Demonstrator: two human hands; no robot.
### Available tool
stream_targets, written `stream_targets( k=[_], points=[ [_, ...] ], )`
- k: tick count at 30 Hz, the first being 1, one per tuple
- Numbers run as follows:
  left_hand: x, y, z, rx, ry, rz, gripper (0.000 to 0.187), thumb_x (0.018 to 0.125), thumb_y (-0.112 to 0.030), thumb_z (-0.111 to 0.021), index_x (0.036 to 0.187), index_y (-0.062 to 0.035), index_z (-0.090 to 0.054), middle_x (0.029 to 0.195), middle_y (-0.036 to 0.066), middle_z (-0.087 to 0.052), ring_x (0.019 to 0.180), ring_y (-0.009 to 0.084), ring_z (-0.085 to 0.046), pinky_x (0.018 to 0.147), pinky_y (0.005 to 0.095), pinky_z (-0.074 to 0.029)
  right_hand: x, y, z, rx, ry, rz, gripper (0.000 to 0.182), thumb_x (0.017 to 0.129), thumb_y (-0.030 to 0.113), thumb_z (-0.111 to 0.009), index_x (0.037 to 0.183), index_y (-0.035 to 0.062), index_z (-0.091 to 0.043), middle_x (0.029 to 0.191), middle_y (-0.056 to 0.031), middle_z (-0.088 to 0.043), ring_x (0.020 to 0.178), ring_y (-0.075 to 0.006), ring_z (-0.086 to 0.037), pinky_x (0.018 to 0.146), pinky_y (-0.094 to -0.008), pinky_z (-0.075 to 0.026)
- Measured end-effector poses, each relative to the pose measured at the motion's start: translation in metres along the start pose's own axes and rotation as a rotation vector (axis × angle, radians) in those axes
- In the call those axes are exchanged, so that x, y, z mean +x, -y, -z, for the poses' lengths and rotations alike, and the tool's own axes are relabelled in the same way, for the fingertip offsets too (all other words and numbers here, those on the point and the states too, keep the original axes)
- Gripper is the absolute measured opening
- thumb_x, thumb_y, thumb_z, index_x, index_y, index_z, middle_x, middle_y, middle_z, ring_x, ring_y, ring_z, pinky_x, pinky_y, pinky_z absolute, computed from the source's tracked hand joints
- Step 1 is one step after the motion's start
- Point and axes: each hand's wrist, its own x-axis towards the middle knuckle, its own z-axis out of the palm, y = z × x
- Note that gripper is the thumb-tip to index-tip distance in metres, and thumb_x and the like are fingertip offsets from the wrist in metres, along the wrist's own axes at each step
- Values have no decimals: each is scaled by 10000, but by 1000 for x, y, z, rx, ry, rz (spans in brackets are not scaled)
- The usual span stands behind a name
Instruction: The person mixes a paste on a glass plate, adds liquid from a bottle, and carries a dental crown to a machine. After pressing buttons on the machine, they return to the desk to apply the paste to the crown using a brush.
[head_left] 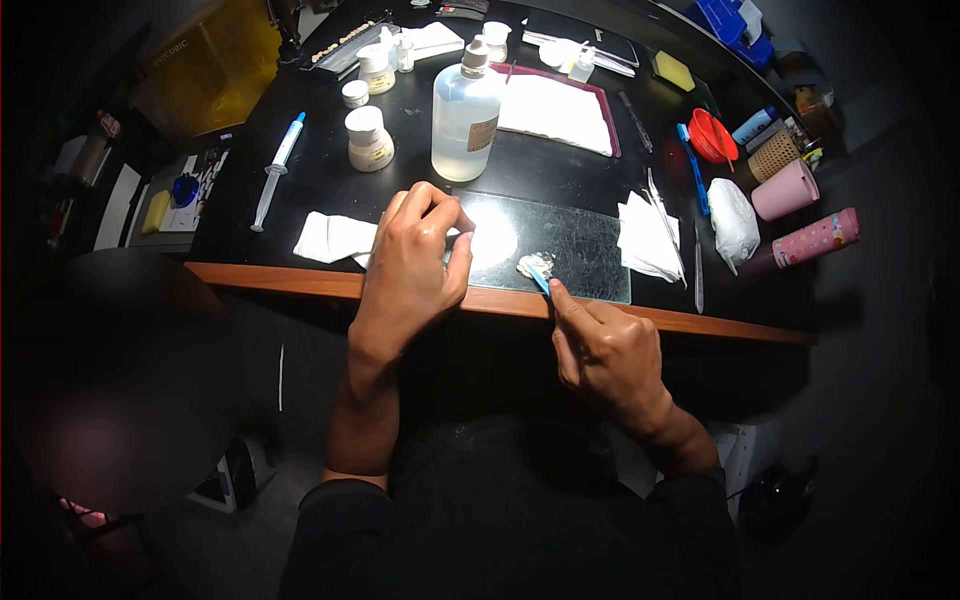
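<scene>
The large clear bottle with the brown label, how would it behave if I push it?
The bottle is probably rather heavy, because liquid is visible inside. It stands upright and is tall for its base, so a push near the cap might tip it. Its smooth, shiny wall may feel slippery.

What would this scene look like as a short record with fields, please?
Left hand: the left hand is bent over the desk's near edge beside a white tissue; whether it grips anything is hidden
Right hand: the right hand holds a blue tool
Tool tip: in whitish paste
Work surface: glass plate
Behind plate: upright clear bottle, partly filled
Far left: syringe, lying down
Far right: red bowl, pink cup
</scene>
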Motion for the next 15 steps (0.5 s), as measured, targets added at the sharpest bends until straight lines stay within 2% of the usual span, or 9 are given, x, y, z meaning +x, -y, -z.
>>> stream_targets(
  k=[12, 15],
  points=[
    [0, 0, 0, -3, 2, 7, 72, 850, 9, -711, 921, 23, -721, 1057, 187, -687, 1057, 355, -662, 932, 443, -515, 3, -5, 5, 45, -86, 63, 401, 883, 132, -763, 1266, 15, -749, 661, -78, -611, 503, -208, -616, 459, -357, -490],
    [0, -1, 0, -6, 2, 11, 73, 850, 10, -712, 921, 23, -721, 1058, 186, -688, 1060, 354, -662, 933, 442, -516, 4, -5, 5, 43, -29, 27, 437, 856, 45, -767, 1293, 60, -746, 650, -81, -604, 516, -229, -615, 503, -363, -489]
  ],
)
